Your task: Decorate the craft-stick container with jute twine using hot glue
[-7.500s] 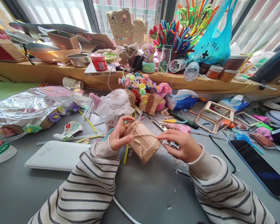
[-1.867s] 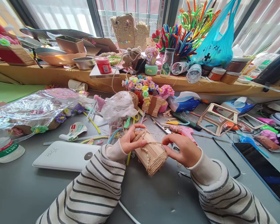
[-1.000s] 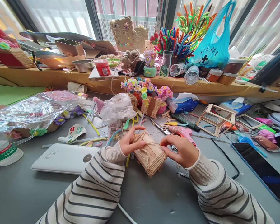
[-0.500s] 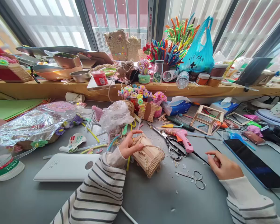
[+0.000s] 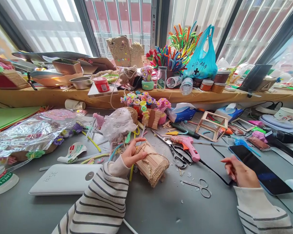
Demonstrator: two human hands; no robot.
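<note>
My left hand (image 5: 130,155) grips the upper end of a small popsicle-stick basket wrapped in jute twine (image 5: 152,164), which lies on its side on the grey table (image 5: 161,208). My right hand (image 5: 238,171) hovers at the left edge of a dark tablet (image 5: 260,169), fingers loosely curled with the index finger pointing left, nothing in it. Small silver scissors (image 5: 199,186) lie between the basket and my right hand. Larger scissors (image 5: 174,151) and a pink glue gun (image 5: 187,147) lie just behind them.
A white power bank (image 5: 63,178) lies at the left front. A clear plastic bag with crochet flowers (image 5: 31,133), a crumpled bag (image 5: 118,122), a stick frame (image 5: 212,125) and tissue packs (image 5: 182,112) crowd the back. The wooden sill (image 5: 51,92) holds pipe cleaners (image 5: 171,57) and jars.
My right hand has let go of the basket and moved right to the tablet's edge. My left hand still holds the basket. The view has shifted upward and to the right.
</note>
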